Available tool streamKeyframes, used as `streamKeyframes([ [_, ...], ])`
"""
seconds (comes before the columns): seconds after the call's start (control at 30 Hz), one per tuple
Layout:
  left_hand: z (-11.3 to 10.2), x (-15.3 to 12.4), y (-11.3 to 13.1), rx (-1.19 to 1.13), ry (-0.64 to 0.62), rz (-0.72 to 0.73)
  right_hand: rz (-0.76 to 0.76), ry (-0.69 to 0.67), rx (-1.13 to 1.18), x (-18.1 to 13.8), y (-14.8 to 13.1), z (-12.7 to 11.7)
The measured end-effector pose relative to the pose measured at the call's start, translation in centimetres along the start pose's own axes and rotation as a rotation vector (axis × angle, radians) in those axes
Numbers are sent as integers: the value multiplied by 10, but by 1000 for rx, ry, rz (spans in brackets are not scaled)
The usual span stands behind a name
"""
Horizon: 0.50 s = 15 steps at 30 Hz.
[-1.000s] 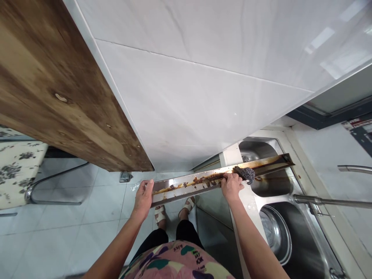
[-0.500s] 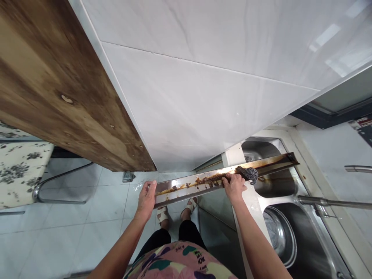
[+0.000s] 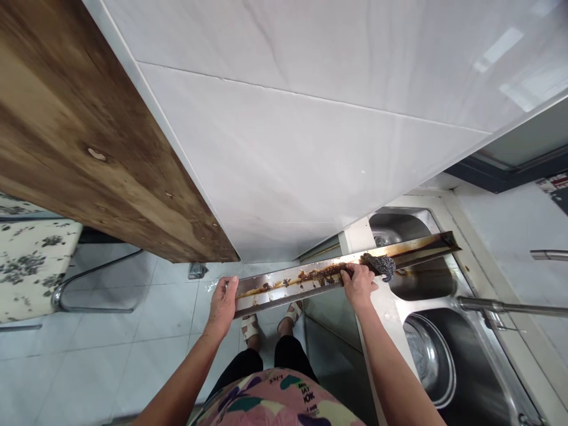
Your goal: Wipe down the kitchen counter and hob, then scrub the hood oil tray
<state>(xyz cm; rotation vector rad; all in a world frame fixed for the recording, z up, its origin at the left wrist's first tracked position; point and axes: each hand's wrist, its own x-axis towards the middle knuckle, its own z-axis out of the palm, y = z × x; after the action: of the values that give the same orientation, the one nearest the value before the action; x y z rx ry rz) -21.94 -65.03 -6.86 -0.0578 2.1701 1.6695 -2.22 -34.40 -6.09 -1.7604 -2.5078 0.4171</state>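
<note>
A long, narrow metal trough [image 3: 288, 285] stretches between my hands, its right part over the sink edge. Dark brown greasy residue [image 3: 328, 272] runs along its inside. My left hand [image 3: 224, 302] is closed on its left end, thumb on top. My right hand [image 3: 358, 285] is closed on its near edge around the middle, the fingertips reaching inside. Just beyond that hand, a dark steel wool scrubber [image 3: 380, 266] lies in the trough, close to the knuckles. The undersides of both grips are hidden.
A double steel sink [image 3: 477, 355] is on the right, with a round metal bowl [image 3: 428, 361] in its near basin and a faucet [image 3: 497, 305] reaching over it. A white tiled wall [image 3: 284, 148] rises ahead. A wooden panel [image 3: 110, 154] and a floral chair [image 3: 35, 266] stand left.
The view has shifted very slightly. Both hands keep the same grips, and the trough and scrubber stay almost in place.
</note>
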Motion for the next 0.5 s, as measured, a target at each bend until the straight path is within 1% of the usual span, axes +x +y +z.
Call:
streamKeyframes([
  [0.33, 2, -2, -7, -14, 7, 9, 41, -15, 1, -1, -13, -6],
  [0.5, 1, 0, -5, -15, -7, 9, -21, -45, 3, -4, -10, -4],
])
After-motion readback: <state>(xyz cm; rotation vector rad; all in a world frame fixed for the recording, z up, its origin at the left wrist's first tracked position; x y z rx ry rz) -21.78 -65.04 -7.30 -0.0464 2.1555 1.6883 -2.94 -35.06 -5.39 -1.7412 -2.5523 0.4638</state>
